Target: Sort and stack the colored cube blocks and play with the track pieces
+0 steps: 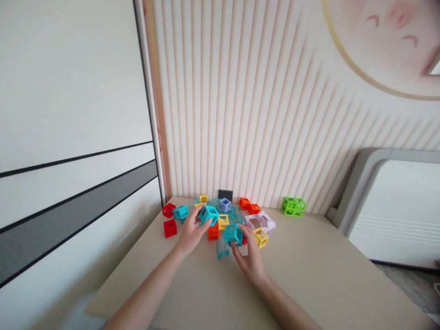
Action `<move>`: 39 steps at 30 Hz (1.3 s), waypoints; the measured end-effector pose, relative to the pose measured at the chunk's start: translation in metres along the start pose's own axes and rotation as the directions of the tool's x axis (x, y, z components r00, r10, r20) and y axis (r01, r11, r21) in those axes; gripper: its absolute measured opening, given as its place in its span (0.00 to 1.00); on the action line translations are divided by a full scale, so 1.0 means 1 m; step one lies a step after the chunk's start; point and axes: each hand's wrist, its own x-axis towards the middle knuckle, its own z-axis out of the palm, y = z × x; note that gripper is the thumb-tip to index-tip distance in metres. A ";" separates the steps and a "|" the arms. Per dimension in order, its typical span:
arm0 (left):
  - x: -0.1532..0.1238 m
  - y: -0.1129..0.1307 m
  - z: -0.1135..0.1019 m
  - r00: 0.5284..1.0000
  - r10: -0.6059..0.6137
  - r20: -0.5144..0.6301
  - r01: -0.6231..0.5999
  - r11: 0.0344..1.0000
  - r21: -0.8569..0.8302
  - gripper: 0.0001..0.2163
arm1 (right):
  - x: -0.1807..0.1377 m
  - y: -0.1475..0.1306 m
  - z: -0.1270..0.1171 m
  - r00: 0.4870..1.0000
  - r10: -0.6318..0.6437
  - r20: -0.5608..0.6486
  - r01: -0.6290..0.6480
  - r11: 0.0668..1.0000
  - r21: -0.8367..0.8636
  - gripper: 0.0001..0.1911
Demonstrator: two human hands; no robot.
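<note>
My left hand is closed on a teal open-sided cube block, held above the table by thumb and fingers. My right hand grips a second teal cube block a little lower and to the right. The two cubes are apart. Between them lie an orange cube and a yellow cube. Below the right cube is a clear teal curved piece. Another yellow cube sits just right of my right hand, and a red piece is partly hidden behind its fingers.
Left are two red cubes, the nearer one in front, and a teal cube. A blue-violet cube, a dark panel, orange cubes and a pale lilac frame lie behind. Joined green cubes stand right, by the ribbed wall.
</note>
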 end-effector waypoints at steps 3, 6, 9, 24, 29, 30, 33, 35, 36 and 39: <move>0.010 -0.013 0.031 0.997 0.052 -0.056 -0.054 0.998 -0.031 0.26 | 0.021 0.005 0.008 0.965 0.207 -0.159 -0.180 0.969 0.171 0.24; 0.007 -0.026 0.043 0.990 0.137 -0.032 -0.135 0.989 0.063 0.23 | 0.035 0.013 0.012 0.922 0.313 -0.230 -0.244 0.927 0.284 0.23; -0.003 -0.036 0.038 0.950 0.310 0.036 -0.305 0.902 0.305 0.21 | 0.033 0.022 0.014 0.906 0.336 -0.259 -0.242 0.911 0.335 0.23; -0.022 -0.043 0.038 0.867 0.436 0.242 -0.497 0.717 0.489 0.28 | 0.020 0.015 0.006 0.914 0.365 -0.176 -0.265 0.868 0.419 0.21; -0.023 -0.044 0.038 0.890 0.402 0.214 -0.454 0.750 0.481 0.25 | 0.018 0.012 0.006 0.916 0.367 -0.162 -0.274 0.868 0.414 0.22; -0.023 -0.044 0.038 0.892 0.395 0.222 -0.452 0.753 0.478 0.25 | 0.018 0.013 0.006 0.917 0.363 -0.164 -0.271 0.871 0.410 0.21; -0.023 -0.044 0.038 0.888 0.392 0.241 -0.460 0.752 0.472 0.26 | 0.016 0.015 0.007 0.920 0.365 -0.143 -0.284 0.872 0.400 0.21; -0.023 -0.044 0.038 0.883 0.399 0.246 -0.469 0.749 0.469 0.26 | 0.015 0.018 0.009 0.919 0.378 -0.116 -0.305 0.864 0.400 0.22; -0.023 -0.043 0.038 0.880 0.404 0.248 -0.475 0.746 0.467 0.26 | 0.014 0.018 0.010 0.918 0.381 -0.107 -0.311 0.861 0.402 0.22; -0.024 -0.041 0.039 0.870 0.418 0.264 -0.494 0.735 0.464 0.27 | 0.013 0.019 0.012 0.922 0.376 -0.096 -0.309 0.861 0.403 0.22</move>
